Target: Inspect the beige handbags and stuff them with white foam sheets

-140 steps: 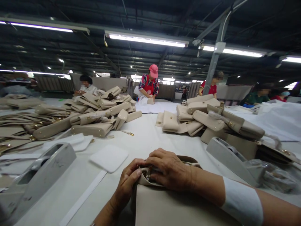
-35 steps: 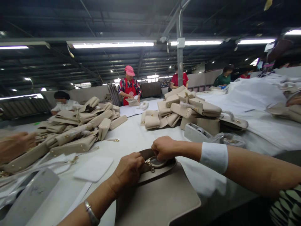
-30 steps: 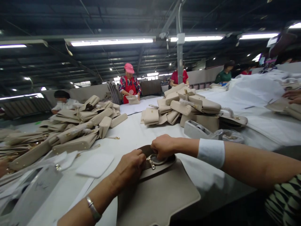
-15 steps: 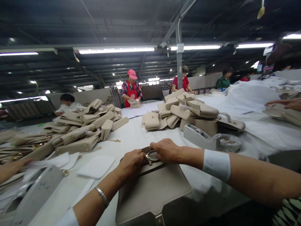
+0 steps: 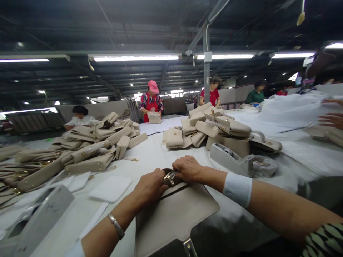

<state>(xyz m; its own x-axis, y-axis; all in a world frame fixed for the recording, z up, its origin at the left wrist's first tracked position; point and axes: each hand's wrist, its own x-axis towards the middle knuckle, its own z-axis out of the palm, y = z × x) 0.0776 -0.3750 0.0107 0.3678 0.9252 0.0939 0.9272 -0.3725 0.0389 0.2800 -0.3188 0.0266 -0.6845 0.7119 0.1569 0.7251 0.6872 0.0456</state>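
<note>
A beige handbag point(image 5: 177, 217) lies before me at the table's near edge, its flap folded open toward me with a metal clasp piece point(image 5: 189, 247) at the flap's end. My left hand point(image 5: 151, 185) grips the left side of the bag's opening, fingers curled over the rim. On the opposite side, my right hand point(image 5: 187, 168) is closed on the rim, its fingertips partly inside. Between both hands a gold-coloured zipper pull point(image 5: 168, 177) shows at the mouth. The bag's inside is mostly hidden by my fingers.
Beige bags are heaped at left point(image 5: 88, 150) and ahead right point(image 5: 214, 125). Grey tape dispensers stand at lower left point(image 5: 45, 221) and right point(image 5: 230, 159). White foam sheets point(image 5: 111, 189) lie left. Co-workers stand beyond the table; another person's hands point(image 5: 333, 119) are at far right.
My hands have shifted slightly at the bag's mouth, and the pale loop there shows less. The flap's clasp has moved a little right. A co-worker's hand at the left has left view.
</note>
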